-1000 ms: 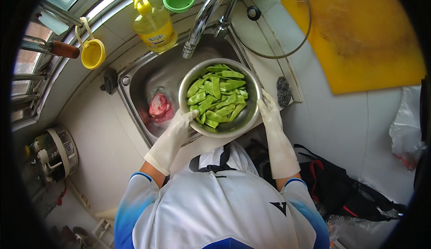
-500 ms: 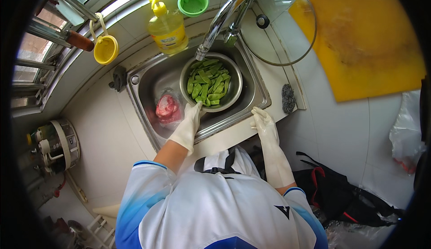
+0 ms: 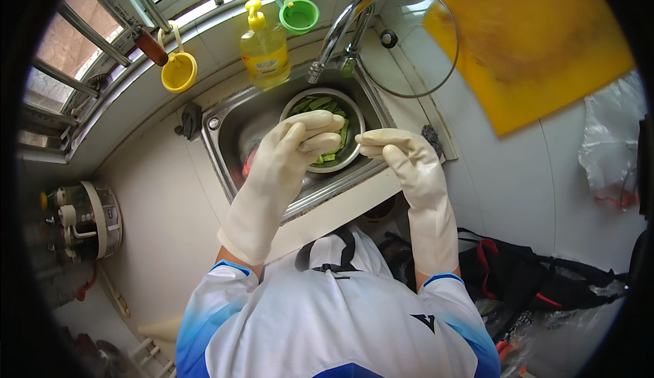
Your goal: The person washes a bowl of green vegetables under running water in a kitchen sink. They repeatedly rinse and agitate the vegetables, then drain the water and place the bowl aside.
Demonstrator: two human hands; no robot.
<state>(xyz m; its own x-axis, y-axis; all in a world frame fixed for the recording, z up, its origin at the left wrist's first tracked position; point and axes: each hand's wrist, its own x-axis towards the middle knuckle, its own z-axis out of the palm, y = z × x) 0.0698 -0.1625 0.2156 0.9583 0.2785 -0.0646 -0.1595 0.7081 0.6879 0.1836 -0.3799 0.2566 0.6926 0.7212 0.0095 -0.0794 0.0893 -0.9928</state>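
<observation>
Both my hands wear long cream rubber gloves and are raised over the front of the sink, apart from each other. My left hand (image 3: 296, 143) has its fingers loosely bent toward the right, with nothing visible in them. Facing it, my right hand (image 3: 409, 156) stretches its fingers leftward, thumb a little apart, and also holds nothing visible. Beneath them, a round metal bowl (image 3: 359, 148) sits in the steel sink (image 3: 235, 122). Cut flat green beans (image 3: 332, 155) lie in the bowl, partly covered by my left hand. Red meat (image 3: 247, 163) in the sink is mostly hidden behind my left glove.
A chrome faucet (image 3: 334, 34) arches above the sink. Behind it stand a yellow soap bottle (image 3: 266, 58) and a hanging green cup (image 3: 300, 17); a yellow cup (image 3: 179, 73) hangs further left. On the right are a glass lid (image 3: 415, 65), yellow cutting board (image 3: 538, 44) and scouring pad (image 3: 430, 137).
My left hand has let go of the bowl's rim and risen toward the camera. My right hand has come up from the sink's front edge. The view has shifted slightly.
</observation>
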